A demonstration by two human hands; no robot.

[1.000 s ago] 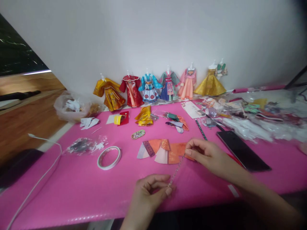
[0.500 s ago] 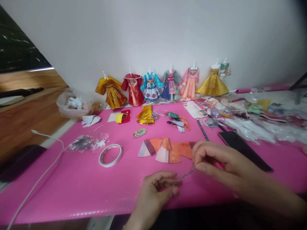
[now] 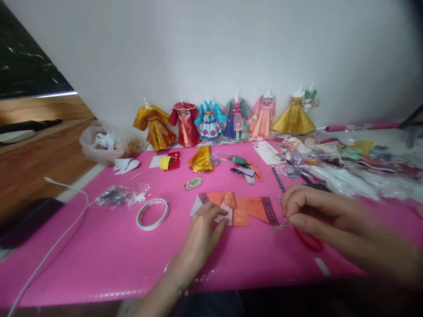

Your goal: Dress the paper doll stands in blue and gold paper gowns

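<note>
My left hand (image 3: 204,229) lies over the left part of an orange doll garment (image 3: 247,209), fingers apart; whether the fingertips press on the cloth I cannot tell. The garment is spread flat, with dark purple patterned cuffs and a pale panel in its middle. Right of it, my right hand (image 3: 307,211) is closed in a pinch on one end of a narrow patterned trim strip (image 3: 280,227). The strip's free end hangs out to the left, blurred. Red-handled scissors (image 3: 310,243) are partly hidden under my right hand.
A roll of white tape (image 3: 152,214) and a small sequinned oval piece (image 3: 192,183) lie on the pink table cover (image 3: 115,255). Several dressed doll forms, including a blue dress (image 3: 210,119), stand against the wall. Plastic bags (image 3: 350,171) pile up at right; a white cable (image 3: 62,237) runs left.
My left hand has let go of the strip and moved up and left onto the garment. My right hand has shifted right with the strip, uncovering the garment's right cuff and the scissors.
</note>
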